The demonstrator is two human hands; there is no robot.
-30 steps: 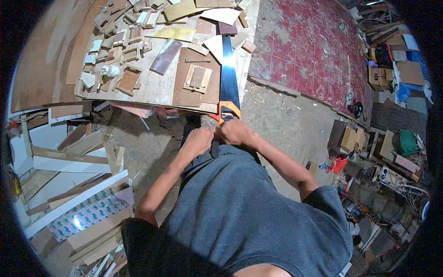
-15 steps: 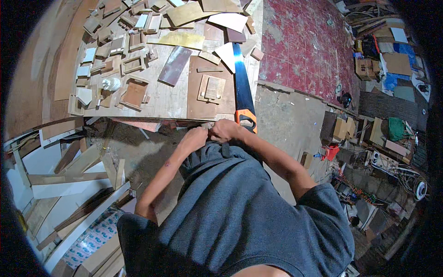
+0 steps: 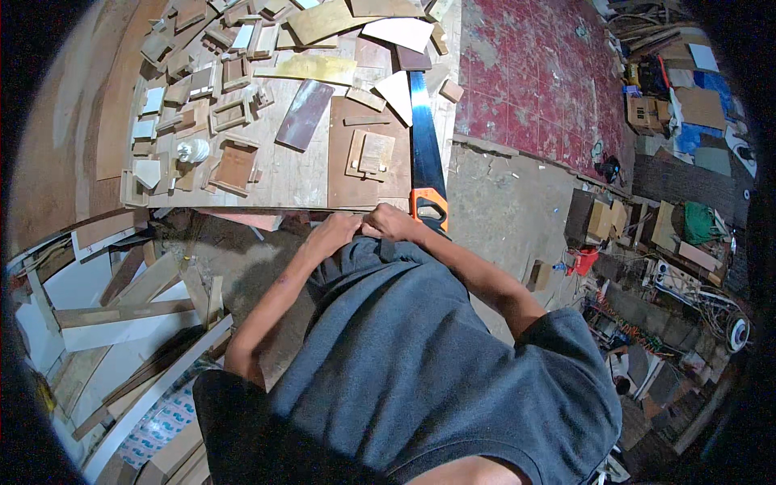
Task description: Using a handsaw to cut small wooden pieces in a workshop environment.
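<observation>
My left hand [image 3: 333, 232] and my right hand [image 3: 388, 222] are side by side at the near edge of the workbench, just beyond the hem of my dark grey shirt [image 3: 388, 315]. Both have curled fingers; whatever is between them is hidden by the hands and the cloth. Right of my right hand lies a handsaw [image 3: 426, 137] with an orange and black handle, the handle reaching past the bench edge. Straight ahead, a small wooden piece of stacked plates [image 3: 374, 155] rests on a brown board [image 3: 349, 184], with a thin wood strip [image 3: 366, 121] behind it.
Several small wooden frames [image 3: 230, 113] crowd the workbench's left side, around a clear bulb-like object [image 3: 192, 150]. Flat offcuts [image 3: 304, 113] lie farther back. Boards [image 3: 129, 315] are piled on the floor at left. Tools and cables [image 3: 687, 295] clutter the right, beyond red flooring [image 3: 533, 89].
Both hands have shifted slightly forward toward the bench edge, the left one also a little leftward. The things on the bench stay as they were.
</observation>
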